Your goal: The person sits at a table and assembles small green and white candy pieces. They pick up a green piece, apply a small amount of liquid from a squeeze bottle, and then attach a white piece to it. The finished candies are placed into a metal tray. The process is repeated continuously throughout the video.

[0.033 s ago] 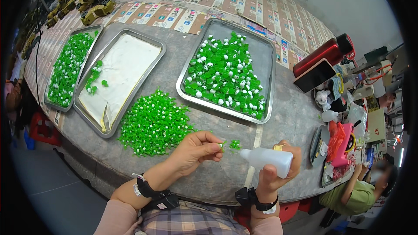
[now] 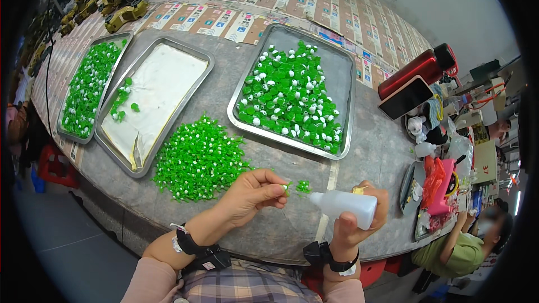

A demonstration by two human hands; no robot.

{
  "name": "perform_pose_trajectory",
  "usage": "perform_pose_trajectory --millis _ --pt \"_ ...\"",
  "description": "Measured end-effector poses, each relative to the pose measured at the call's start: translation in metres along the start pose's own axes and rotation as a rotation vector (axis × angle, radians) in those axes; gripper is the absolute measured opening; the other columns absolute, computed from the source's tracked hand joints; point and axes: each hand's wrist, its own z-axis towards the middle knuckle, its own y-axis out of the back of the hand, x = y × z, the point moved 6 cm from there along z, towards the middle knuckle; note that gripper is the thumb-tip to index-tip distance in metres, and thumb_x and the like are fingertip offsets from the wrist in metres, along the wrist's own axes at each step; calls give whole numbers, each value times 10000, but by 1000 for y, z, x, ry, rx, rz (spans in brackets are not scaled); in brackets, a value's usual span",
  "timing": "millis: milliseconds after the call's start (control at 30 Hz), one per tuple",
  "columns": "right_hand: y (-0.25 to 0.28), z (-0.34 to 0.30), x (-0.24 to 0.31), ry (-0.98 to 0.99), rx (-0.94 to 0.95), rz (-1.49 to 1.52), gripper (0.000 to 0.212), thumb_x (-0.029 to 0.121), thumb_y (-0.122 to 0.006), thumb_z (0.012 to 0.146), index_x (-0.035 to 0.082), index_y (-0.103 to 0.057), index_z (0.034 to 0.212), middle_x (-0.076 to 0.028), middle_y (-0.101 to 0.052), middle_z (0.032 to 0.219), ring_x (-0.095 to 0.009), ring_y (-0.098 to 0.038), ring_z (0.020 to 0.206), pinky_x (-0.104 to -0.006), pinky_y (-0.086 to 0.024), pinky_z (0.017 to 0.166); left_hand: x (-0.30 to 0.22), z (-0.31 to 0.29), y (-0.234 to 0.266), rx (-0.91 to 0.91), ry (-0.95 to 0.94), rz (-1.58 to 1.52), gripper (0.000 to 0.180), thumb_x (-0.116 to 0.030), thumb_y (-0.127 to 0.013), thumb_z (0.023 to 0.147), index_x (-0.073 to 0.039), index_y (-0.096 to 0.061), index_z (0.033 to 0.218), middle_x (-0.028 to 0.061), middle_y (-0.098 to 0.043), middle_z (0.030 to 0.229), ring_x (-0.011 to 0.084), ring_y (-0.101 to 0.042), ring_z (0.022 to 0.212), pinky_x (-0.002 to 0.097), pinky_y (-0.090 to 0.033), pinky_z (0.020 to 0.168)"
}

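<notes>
My left hand (image 2: 251, 196) pinches a small green plastic piece (image 2: 286, 188) with a white spot between thumb and fingertips. Wrapped round a translucent white squeeze bottle (image 2: 347, 205) is my right hand (image 2: 369, 221). The bottle lies tilted, its nozzle pointing left toward the pinched piece but apart from it. A few loose green pieces (image 2: 303, 186) rest on the table just beyond the nozzle. Left of my left hand spreads a large pile of small green and white pieces (image 2: 196, 160).
Beyond my hands stands a metal tray (image 2: 238, 120) of green pieces with white balls. Farther left are a paper-lined tray (image 2: 163, 87) and a narrow full tray (image 2: 84, 139). A red bottle (image 2: 412, 73), a phone (image 2: 405, 97) and a pink tool (image 2: 441, 188) sit right; a person (image 2: 463, 252) works beyond.
</notes>
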Motion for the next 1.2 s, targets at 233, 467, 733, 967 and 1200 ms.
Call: perform_pose_trajectory --millis 233,467,733,967,1200 --pt "-2 0 -1 21 19 -38 566 570 -599 613 44 -397 673 -1 -359 578 -99 -338 513 -245 -290 515 1 0 1 0 -8 2 80 -79 -567 757 -29 -523 801 72 -574 715 138 -567 633 257 -481 585" --pt "4 2 -2 13 -42 -18 567 575 -580 625 39 -408 690 -9 -370 587 -100 -345 523 -249 -306 538 0 -1 -1 51 -3 -10 82 -106 -561 773 -37 -548 814 53 -578 735 112 -562 662 239 -481 615" --pt "9 2 -6 125 -54 55 503 458 -671 611 30 -447 752 -18 -414 586 -113 -378 499 -228 -295 443 -1 0 0 2 -28 28 80 -83 -571 756 -29 -534 802 70 -573 716 136 -567 634 253 -482 584" --pt "11 0 -7 127 -1 94 475 439 -668 619 26 -452 709 -24 -435 576 -117 -404 486 -233 -305 437 -14 -3 -1 -29 -298 240 88 -9 -584 724 -4 -549 805 78 -558 771 152 -561 687 264 -478 627" --pt "7 -1 -10 135 64 65 468 425 -667 624 14 -468 730 -36 -450 577 -126 -415 475 -232 -312 439 -16 -5 -2 -27 -336 264 90 10 -580 721 -12 -555 804 78 -556 788 155 -559 699 263 -477 636"
